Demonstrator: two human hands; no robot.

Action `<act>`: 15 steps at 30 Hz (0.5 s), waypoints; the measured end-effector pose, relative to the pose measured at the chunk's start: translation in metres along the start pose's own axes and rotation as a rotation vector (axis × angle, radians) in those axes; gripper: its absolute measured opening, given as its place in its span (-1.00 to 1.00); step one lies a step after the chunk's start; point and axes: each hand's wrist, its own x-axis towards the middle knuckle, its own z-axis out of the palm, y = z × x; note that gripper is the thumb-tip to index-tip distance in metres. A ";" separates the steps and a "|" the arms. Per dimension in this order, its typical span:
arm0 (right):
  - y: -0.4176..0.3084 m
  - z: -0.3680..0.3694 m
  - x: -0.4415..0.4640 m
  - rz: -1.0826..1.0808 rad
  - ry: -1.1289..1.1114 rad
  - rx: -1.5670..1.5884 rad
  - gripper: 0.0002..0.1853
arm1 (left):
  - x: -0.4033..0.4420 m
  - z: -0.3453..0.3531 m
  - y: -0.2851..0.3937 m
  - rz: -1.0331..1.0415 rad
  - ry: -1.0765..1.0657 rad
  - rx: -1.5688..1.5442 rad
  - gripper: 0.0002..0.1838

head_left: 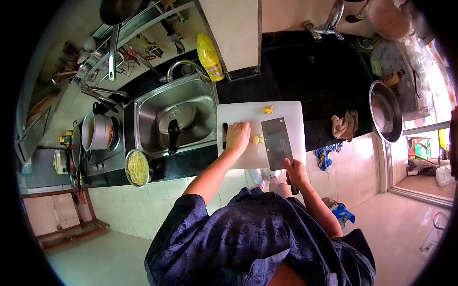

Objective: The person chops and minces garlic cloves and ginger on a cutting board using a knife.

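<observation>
My right hand [296, 174] is wrapped round the handle of a wide cleaver [277, 144], whose blade lies over the right part of a white cutting board [238, 112]. Small pale yellow pieces [257, 139] sit on the board just left of the blade. Near the board's top edge is a yellow-brown chunk [268, 109]. My left hand [238, 137] rests at the left part of the board, its fingers bent together; whether something is beneath them is hidden. Beside it, a dark narrow handle [224, 135] lies along the board's left edge.
Left of the board is a steel sink [143, 119] holding a lid. A bowl of pale green strips [138, 168] stands at the counter edge, near a pot [94, 130]. A yellow bottle [209, 57] stands behind. To the right are a cloth [344, 125] and a metal basin [385, 112].
</observation>
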 end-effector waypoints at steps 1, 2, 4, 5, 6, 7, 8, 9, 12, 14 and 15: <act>-0.003 0.000 0.000 0.002 -0.001 -0.014 -0.43 | -0.004 -0.004 0.001 0.091 0.016 -0.145 -0.90; -0.007 0.002 -0.001 0.008 -0.029 -0.007 -0.44 | -0.004 -0.008 0.000 0.021 0.008 -0.171 -0.89; -0.013 0.008 -0.005 0.002 -0.080 -0.028 -0.44 | 0.002 -0.021 0.002 -0.074 0.113 -0.184 -0.88; -0.015 0.012 -0.006 0.002 -0.106 -0.037 -0.44 | 0.009 -0.020 -0.001 -0.104 0.229 -0.170 -0.88; -0.019 0.016 -0.007 0.027 -0.131 -0.061 -0.44 | 0.018 -0.025 0.001 -0.109 0.225 -0.192 -0.88; -0.017 0.021 -0.006 0.023 -0.146 -0.076 -0.43 | 0.025 -0.017 0.002 -0.095 0.205 -0.155 -0.88; -0.013 0.027 -0.001 0.017 -0.159 -0.092 -0.43 | 0.033 -0.006 0.004 -0.081 0.187 -0.117 -0.88; -0.008 0.032 0.002 0.013 -0.172 -0.109 -0.43 | 0.037 0.004 0.007 -0.067 0.168 -0.080 -0.88; 0.009 0.043 0.008 0.020 -0.207 -0.147 -0.39 | 0.039 0.021 0.023 -0.027 0.167 -0.003 -0.90; -0.004 0.044 -0.001 0.038 -0.201 -0.146 -0.35 | 0.052 0.030 0.019 0.008 0.150 0.027 -0.91; 0.002 0.049 0.002 -0.019 -0.201 -0.160 -0.36 | 0.051 0.031 0.020 0.010 0.115 0.020 -0.91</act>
